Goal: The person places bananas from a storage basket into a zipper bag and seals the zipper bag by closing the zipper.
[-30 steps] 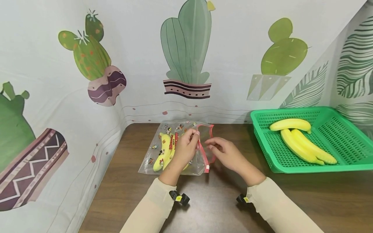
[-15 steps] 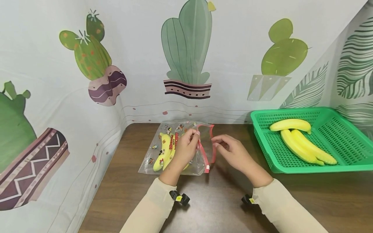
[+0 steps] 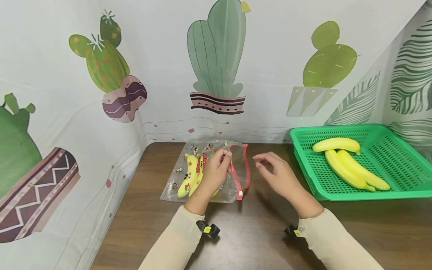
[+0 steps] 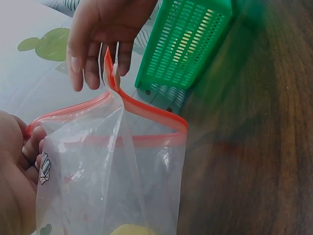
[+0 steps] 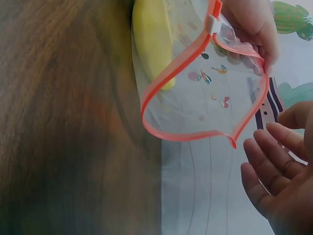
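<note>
A clear zip bag [image 3: 175, 183] with cartoon prints and a red zip edge lies on the table, its mouth facing right and gaping, as the right wrist view shows. Inside it is a yellow banana [image 3: 185, 186]; more yellow shows partly behind my left hand [image 3: 216, 170]. That hand pinches the upper red edge of the mouth between thumb and fingers. My right hand [image 3: 278, 174] hovers right of the mouth, apart from the bag, its fingers loosely bent and holding nothing. A white slider [image 5: 212, 24] sits at one end of the zip.
On the right stands a green basket [image 3: 303, 180] with a banana [image 3: 337, 143] lying above two others [image 3: 351, 172]. A cactus-print cloth [image 3: 270, 56] rises behind the brown wooden table [image 3: 249, 240].
My right hand has drawn away from the bag's mouth, toward the right. The left hand and the bag stay where they were.
</note>
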`<state>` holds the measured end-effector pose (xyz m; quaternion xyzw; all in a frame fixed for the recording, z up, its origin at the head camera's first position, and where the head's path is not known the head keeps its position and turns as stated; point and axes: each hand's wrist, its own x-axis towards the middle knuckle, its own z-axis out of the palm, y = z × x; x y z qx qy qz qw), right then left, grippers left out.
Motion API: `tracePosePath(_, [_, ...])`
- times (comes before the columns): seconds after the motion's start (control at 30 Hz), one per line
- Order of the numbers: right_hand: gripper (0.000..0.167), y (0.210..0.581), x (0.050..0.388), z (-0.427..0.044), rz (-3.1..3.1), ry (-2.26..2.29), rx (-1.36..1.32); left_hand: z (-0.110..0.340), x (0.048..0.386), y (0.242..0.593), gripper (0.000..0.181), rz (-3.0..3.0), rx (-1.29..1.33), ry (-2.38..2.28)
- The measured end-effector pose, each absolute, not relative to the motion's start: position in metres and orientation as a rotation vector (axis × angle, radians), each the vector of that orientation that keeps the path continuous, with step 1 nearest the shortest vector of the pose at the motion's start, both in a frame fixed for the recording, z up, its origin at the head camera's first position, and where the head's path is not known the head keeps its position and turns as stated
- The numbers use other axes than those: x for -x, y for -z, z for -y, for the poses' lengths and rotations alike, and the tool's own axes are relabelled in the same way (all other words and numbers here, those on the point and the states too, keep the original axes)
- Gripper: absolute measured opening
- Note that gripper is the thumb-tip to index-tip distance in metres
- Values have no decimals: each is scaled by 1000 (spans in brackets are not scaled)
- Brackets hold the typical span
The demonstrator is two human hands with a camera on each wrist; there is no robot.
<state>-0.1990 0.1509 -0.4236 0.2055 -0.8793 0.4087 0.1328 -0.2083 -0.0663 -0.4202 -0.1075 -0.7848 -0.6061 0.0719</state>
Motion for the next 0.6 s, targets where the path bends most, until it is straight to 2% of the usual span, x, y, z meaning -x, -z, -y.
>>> tracePosePath(0.23, [21, 422, 200, -159, 2504, -1135, -553, 68, 220, 440, 24, 2352, 328, 1816])
tracePosePath(0.6, [27, 422, 202, -175, 2476, -1134, -457, 70, 220, 442, 25, 2319, 386, 1795])
